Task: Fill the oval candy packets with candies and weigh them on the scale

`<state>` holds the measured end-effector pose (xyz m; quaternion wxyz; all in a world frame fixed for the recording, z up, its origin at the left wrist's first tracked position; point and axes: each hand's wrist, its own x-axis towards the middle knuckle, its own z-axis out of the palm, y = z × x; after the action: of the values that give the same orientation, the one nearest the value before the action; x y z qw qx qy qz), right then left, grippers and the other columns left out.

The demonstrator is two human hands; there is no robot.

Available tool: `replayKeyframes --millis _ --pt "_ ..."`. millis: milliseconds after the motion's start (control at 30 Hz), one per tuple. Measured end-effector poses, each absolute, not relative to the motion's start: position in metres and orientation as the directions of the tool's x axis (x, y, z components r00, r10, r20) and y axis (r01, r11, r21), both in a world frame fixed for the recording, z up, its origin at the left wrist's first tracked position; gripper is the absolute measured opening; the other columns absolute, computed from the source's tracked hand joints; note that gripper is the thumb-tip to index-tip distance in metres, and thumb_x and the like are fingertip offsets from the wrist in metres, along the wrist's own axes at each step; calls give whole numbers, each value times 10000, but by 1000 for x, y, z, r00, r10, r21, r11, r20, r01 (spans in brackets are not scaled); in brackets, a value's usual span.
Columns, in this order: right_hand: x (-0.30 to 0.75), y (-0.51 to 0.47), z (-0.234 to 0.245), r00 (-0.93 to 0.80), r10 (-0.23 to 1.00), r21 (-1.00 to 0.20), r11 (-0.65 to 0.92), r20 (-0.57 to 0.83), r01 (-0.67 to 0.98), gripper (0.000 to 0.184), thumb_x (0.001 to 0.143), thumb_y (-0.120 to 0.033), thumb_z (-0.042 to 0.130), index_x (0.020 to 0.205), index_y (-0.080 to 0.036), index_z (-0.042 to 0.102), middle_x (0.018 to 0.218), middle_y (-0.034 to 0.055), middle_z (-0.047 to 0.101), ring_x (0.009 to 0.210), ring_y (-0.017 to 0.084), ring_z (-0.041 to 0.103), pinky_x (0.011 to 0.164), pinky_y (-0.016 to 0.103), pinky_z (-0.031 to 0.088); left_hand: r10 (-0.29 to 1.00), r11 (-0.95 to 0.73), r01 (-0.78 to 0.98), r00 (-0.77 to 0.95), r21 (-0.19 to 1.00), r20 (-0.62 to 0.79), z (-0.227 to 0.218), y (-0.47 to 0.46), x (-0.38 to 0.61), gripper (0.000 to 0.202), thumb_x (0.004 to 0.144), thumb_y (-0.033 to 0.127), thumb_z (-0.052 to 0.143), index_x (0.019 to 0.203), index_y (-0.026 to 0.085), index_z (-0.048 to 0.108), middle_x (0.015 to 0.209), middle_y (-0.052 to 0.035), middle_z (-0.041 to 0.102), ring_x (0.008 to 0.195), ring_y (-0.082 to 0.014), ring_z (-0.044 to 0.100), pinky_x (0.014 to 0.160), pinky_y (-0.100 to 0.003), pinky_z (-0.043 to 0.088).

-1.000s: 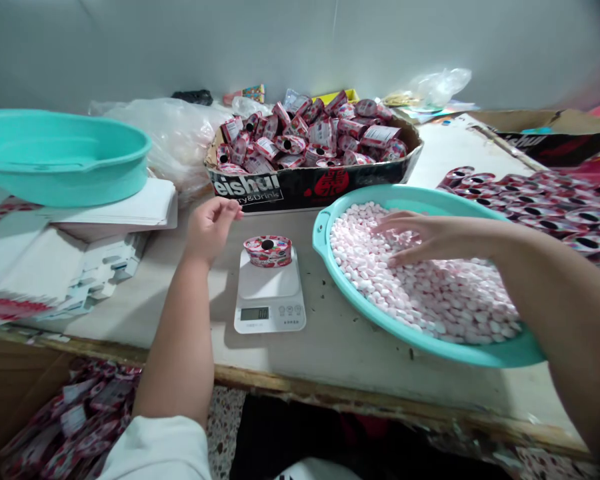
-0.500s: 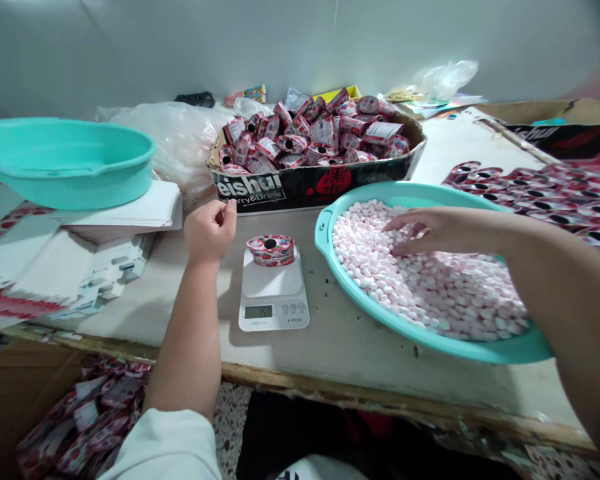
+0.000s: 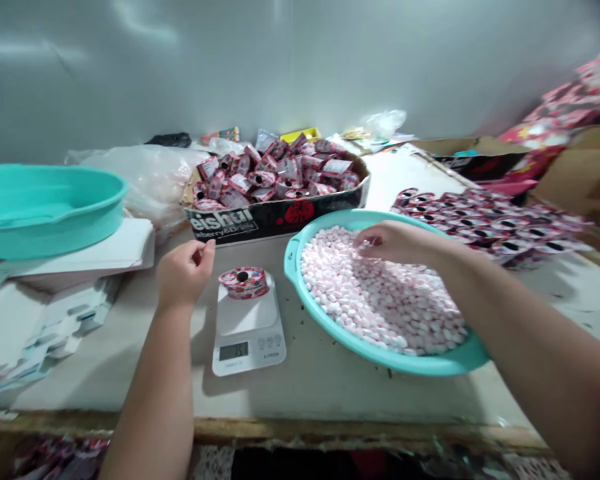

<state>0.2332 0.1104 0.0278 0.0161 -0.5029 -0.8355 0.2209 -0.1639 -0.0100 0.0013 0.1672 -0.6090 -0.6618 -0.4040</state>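
My left hand (image 3: 184, 272) is curled into a loose fist just left of a white digital scale (image 3: 253, 347); whatever its fingers may hold is hidden. On the scale's plate stands a small oval printed box (image 3: 244, 283), pink and red, with a dark round hole in its top. A turquoise basin (image 3: 291, 257) to the right holds a heap of pale pink and white candies (image 3: 405, 320). Over the far part of that heap, my right hand (image 3: 393, 241) has its fingertips drawn together down at the candies, partly hidden by the hand itself.
Behind the scale, a black cardboard tray (image 3: 275, 220) is piled with similar boxes. More boxes (image 3: 485, 223) stand in rows at the right. On the left, another turquoise basin (image 3: 55, 233) rests on stacked white card (image 3: 130, 250). Clear plastic bags (image 3: 145, 173) lie behind.
The view has tilted up and shifted right. My right hand's fingers have closed from a spread pose down at the candies. My left hand stays in a fist beside the scale.
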Motion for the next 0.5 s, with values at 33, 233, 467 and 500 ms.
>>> replayKeyframes --millis 33,233,467,500 --pt "233 109 30 -485 856 -389 390 -181 834 304 873 -261 617 1120 -138 747 942 40 745 795 154 600 728 246 415 668 -62 939 -212 337 714 1 -10 -165 384 916 468 553 641 202 590 577 -23 559 591 -167 501 613 -294 311" --pt "229 100 40 -415 906 -412 345 -90 843 325 905 -295 594 1144 -139 750 972 48 735 783 138 593 712 232 411 796 -120 801 -276 587 539 0 -9 -172 335 885 506 614 766 198 668 702 -40 649 707 -195 594 688 -305 406" --pt "234 108 36 -355 935 -455 317 2 832 291 920 -274 607 1099 -100 757 914 57 722 772 136 610 699 239 424 986 -169 453 73 876 152 4 -6 -174 769 635 428 908 1318 242 608 1314 -116 616 1231 -283 594 1053 -406 503" --pt "235 110 34 -342 940 -459 311 18 832 272 928 -277 619 1085 -98 751 910 57 713 777 136 612 709 243 441 988 -156 451 65 879 142 6 -7 -174 734 641 439 909 1285 229 626 1350 -127 601 1261 -294 577 1074 -422 491"
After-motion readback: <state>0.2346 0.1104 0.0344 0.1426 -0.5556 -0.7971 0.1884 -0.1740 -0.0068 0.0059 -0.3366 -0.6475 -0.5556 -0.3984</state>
